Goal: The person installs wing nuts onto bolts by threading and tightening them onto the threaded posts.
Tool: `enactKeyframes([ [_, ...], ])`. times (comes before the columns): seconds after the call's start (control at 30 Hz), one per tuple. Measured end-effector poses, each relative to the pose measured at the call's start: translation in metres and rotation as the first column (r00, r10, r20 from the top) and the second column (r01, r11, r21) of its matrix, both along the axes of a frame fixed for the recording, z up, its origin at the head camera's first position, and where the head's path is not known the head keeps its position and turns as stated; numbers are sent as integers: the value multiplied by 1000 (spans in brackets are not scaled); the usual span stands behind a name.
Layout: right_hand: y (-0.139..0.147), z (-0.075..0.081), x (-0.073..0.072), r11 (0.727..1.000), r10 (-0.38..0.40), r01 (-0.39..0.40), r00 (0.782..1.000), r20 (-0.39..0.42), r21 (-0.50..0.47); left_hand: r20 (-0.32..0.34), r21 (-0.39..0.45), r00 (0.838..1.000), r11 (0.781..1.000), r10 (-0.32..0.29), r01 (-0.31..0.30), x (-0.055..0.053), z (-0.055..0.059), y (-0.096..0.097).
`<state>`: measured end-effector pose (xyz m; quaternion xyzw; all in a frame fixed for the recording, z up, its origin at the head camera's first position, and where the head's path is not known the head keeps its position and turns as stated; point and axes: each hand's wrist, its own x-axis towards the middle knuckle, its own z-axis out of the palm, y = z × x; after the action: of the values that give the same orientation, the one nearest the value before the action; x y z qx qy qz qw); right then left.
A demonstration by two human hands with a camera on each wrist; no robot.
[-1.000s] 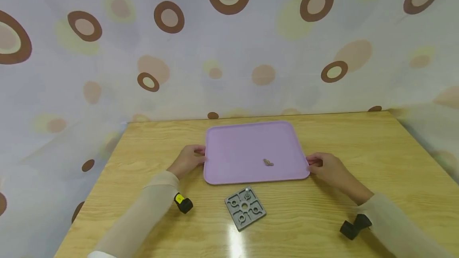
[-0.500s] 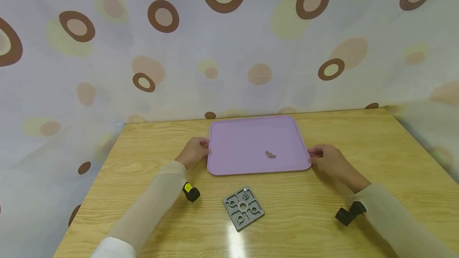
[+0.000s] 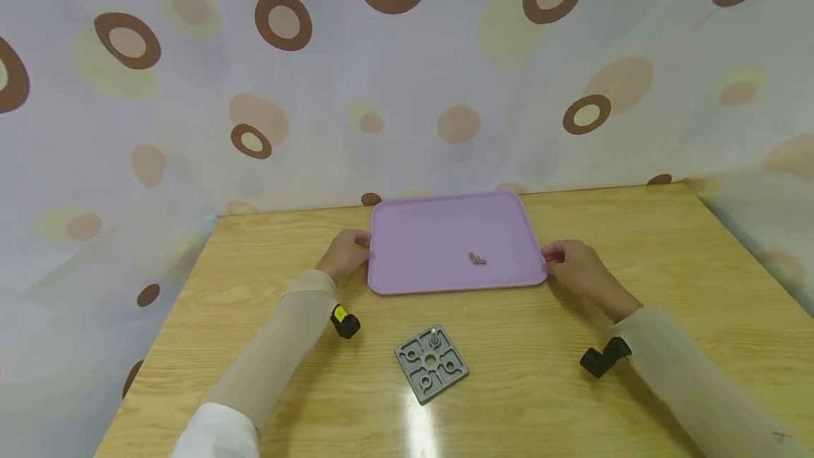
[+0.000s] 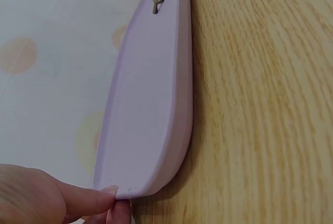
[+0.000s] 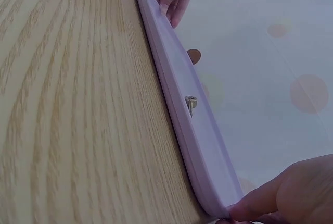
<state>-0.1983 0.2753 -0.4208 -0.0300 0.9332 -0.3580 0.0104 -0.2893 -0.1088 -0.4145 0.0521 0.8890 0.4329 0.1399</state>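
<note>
A shallow lilac tray (image 3: 439,232) lies near the back of the wooden table. My left hand (image 3: 345,254) pinches its left edge; in the left wrist view the thumb (image 4: 93,200) is on top of the rim with fingers below. My right hand (image 3: 577,271) grips the right edge near the front corner, and its fingers are partly hidden in the right wrist view. On the tray, right of its middle, rests a small brass-coloured wing nut (image 3: 477,259). In front of the tray lies a square grey metal plate (image 3: 431,364) with round holes and a small upright stud (image 3: 434,338) at its far corner.
Behind the table (image 3: 521,373) hangs a pale cloth (image 3: 407,76) with brown circles, close to the tray's far edge. Black wrist cameras sit on both beige sleeves, the left one (image 3: 346,324) with a yellow label.
Both hands have moved the tray away toward the back cloth, with the wing nut riding on it. The gap between tray and metal plate has grown. The view has shifted slightly.
</note>
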Motion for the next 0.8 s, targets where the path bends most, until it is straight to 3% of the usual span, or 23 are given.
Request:
enactKeyframes([
  [0.57,-5,-1,1,998,-11,14,999,-41,59,-18,3,1000,1000,22,-22,-3,1,2],
  [0.8,-4,-2,1,997,5,0,998,-61,81,-6,53,1000,998,13,-13,-2,-3,2],
])
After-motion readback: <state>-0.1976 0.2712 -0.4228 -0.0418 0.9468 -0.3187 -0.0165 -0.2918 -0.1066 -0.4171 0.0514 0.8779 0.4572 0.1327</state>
